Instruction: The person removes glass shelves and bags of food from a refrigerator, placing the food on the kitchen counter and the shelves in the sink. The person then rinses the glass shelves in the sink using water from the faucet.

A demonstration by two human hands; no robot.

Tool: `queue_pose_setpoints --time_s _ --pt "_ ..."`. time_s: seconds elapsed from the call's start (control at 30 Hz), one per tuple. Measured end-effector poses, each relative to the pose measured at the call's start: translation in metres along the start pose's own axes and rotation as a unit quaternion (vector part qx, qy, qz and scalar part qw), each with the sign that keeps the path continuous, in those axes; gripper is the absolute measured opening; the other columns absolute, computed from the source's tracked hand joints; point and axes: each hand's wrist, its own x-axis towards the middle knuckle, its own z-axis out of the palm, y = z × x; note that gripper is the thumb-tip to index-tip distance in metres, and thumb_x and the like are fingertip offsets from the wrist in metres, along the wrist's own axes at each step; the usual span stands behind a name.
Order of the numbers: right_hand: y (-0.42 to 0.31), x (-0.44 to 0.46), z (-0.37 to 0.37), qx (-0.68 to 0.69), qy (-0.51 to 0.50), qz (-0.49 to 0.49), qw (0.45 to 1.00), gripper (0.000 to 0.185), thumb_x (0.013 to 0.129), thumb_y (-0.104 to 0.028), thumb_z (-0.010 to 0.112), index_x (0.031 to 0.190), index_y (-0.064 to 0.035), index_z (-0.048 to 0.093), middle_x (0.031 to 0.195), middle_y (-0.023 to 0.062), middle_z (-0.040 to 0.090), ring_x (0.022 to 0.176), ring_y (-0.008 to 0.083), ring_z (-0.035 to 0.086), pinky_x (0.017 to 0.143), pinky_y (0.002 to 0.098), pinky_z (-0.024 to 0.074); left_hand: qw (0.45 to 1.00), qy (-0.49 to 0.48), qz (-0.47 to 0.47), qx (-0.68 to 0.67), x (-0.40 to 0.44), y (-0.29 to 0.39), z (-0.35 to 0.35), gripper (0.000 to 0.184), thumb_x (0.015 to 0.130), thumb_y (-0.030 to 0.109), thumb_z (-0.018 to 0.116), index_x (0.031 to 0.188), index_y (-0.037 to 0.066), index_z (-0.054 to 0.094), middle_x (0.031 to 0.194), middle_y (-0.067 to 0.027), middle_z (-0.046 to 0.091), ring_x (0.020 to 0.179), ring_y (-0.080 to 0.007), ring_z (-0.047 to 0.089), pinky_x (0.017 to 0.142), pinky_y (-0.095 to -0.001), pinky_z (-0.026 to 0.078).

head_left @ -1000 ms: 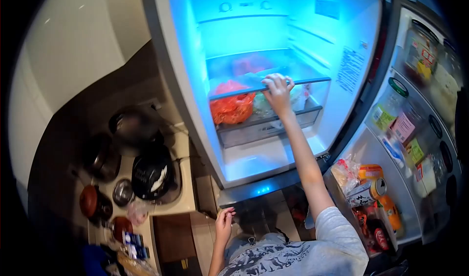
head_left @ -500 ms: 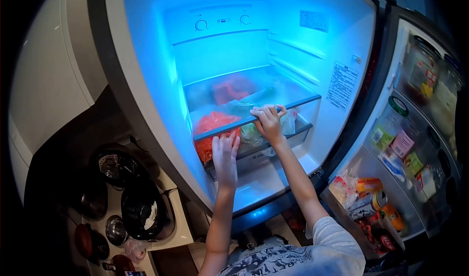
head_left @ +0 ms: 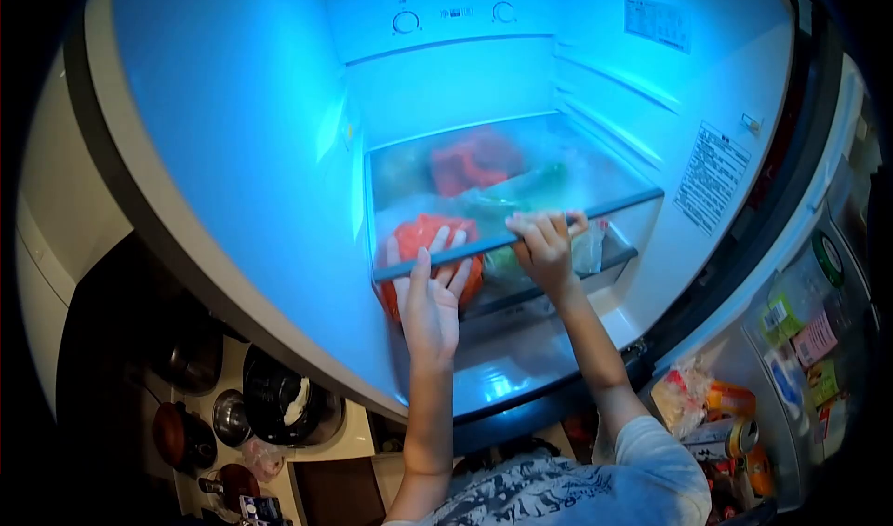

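A glass shelf with a dark front trim spans the lit fridge interior. My left hand is at the shelf's left front, palm up, its fingers under the glass and its thumb in front of the trim. Farther right, my right hand is closed over the same trim, fingers on top. Below the glass is a crisper drawer, pulled partly forward. An orange-red plastic bag in it lies right by my left fingers. Deeper in are a green item in clear plastic and a red bag, both blurred by the glass.
The open fridge door on the right carries jars, cartons and a can. At the lower left, a counter holds a black pot, a metal bowl and other cookware. Two dials are on the fridge's back panel.
My left fingers have gone from in front of the trim to under the glass, and the palm now faces up. My right hand keeps its hold. The view has moved closer to the fridge.
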Motion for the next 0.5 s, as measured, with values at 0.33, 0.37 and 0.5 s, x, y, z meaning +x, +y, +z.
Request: queue_pose_setpoints --time_s 0.33,0.37,0.5 --pt "0.003 -0.051 -0.015 0.496 0.109 0.416 0.755 0.027 0.081 -0.022 0.053 0.096 -0.0021 0.041 0.089 0.0110 0.048 0.087 0.0204 0.051 0.070 0.0290 0.0410 1.000 0.006 -0.029 -0.001 0.013 -0.002 -0.004 0.064 0.085 0.010 0.037 0.131 0.021 -0.005 0.123 -0.0275 0.030 0.106 -0.0399 0.042 0.076 -0.0420 0.048" --pt "0.012 -0.045 -0.015 0.641 0.100 0.521 0.555 0.029 0.084 -0.025 0.048 0.098 -0.0015 0.039 0.089 0.0103 0.048 0.087 0.0210 0.052 0.072 0.0291 0.0422 1.000 0.008 -0.029 -0.001 0.013 -0.004 -0.004 0.064 0.085 0.010 0.037 0.131 0.021 -0.005 0.123 -0.0275 0.030 0.106 -0.0399 0.042 0.076 -0.0420 0.048" --pt "0.038 -0.008 -0.020 0.670 0.118 0.512 0.525 0.045 0.085 -0.023 0.040 0.119 0.0045 0.028 0.116 0.0260 0.040 0.106 0.0324 0.044 0.089 0.0370 0.0381 0.999 -0.031 -0.003 -0.012 0.017 -0.012 -0.011 0.072 0.082 0.003 0.037 0.130 0.025 -0.011 0.123 -0.0273 0.032 0.105 -0.0389 0.044 0.073 -0.0407 0.050"
